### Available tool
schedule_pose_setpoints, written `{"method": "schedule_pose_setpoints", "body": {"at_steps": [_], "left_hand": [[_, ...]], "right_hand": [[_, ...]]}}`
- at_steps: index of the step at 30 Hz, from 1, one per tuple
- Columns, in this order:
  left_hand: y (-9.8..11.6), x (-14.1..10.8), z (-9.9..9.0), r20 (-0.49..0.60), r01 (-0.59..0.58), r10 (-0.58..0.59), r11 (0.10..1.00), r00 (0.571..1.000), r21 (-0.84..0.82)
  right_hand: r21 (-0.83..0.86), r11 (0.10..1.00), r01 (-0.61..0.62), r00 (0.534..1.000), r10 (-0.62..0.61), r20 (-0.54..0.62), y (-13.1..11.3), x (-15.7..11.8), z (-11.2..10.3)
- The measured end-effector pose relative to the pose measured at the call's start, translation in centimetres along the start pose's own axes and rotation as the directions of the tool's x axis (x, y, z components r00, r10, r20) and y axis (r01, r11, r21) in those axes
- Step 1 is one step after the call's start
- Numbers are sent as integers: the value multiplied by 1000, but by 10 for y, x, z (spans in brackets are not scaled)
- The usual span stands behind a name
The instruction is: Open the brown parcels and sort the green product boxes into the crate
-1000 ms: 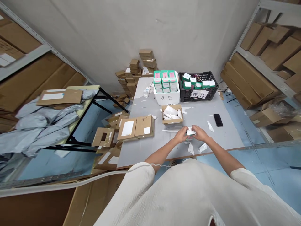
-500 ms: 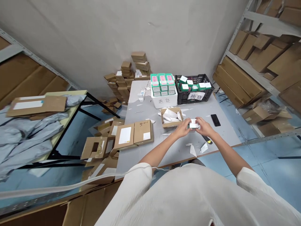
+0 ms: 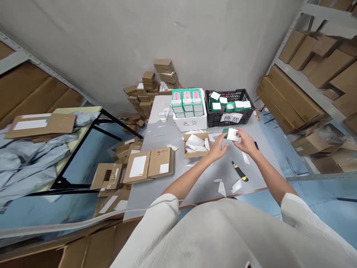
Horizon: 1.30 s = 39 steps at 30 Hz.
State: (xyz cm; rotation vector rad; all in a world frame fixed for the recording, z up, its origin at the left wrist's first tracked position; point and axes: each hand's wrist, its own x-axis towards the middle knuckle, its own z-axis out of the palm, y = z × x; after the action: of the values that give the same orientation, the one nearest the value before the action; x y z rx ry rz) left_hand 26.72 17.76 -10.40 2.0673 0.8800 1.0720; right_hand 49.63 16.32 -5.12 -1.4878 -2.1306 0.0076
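Nearest the person, paper scraps (image 3: 222, 189) lie close to the front edge of the grey table (image 3: 200, 188), and just beyond them a black-and-yellow utility knife (image 3: 240, 172) is now in full view, where half a second ago the hands partly hid it. Farther in, the right hand (image 3: 245, 142) grips a small green-and-white box (image 3: 232, 134) above the tabletop. The left hand (image 3: 218, 149) has loosened from its earlier hold and is open, thumb apart from the fingers; whether a fingertip still touches the box's green end, I cannot tell. The box has also turned from its more level pose, so the right hand seems to carry and steer it, as if for handling or a look at another side. The phone (image 3: 256, 145) is partly hidden behind that hand. Beyond stand an open carton (image 3: 195, 155) of white paper, then the white bin (image 3: 181, 125) and black crate (image 3: 212, 121), both holding similar boxes.
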Motion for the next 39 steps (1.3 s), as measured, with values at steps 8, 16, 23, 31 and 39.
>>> {"method": "schedule_pose_setpoints", "body": {"at_steps": [8, 16, 23, 31, 39], "left_hand": [[-12, 96, 25, -130, 68, -62, 997, 990, 39], [-59, 172, 37, -122, 116, -119, 993, 985, -36], [-106, 213, 37, -102, 175, -183, 981, 978, -81], [-132, 212, 38, -65, 263, -267, 962, 961, -75], [-137, 181, 36, -85, 296, -300, 953, 950, -59]], "right_hand": [[-31, 998, 61, 993, -64, -100, 70, 75, 4], [12, 1000, 19, 999, -18, -30, 127, 139, 31], [0, 1000, -3, 1000, 3, 31, 156, 179, 65], [57, 998, -36, 999, 35, 31, 169, 199, 99], [37, 996, -76, 997, 76, 7, 161, 173, 109]]}}
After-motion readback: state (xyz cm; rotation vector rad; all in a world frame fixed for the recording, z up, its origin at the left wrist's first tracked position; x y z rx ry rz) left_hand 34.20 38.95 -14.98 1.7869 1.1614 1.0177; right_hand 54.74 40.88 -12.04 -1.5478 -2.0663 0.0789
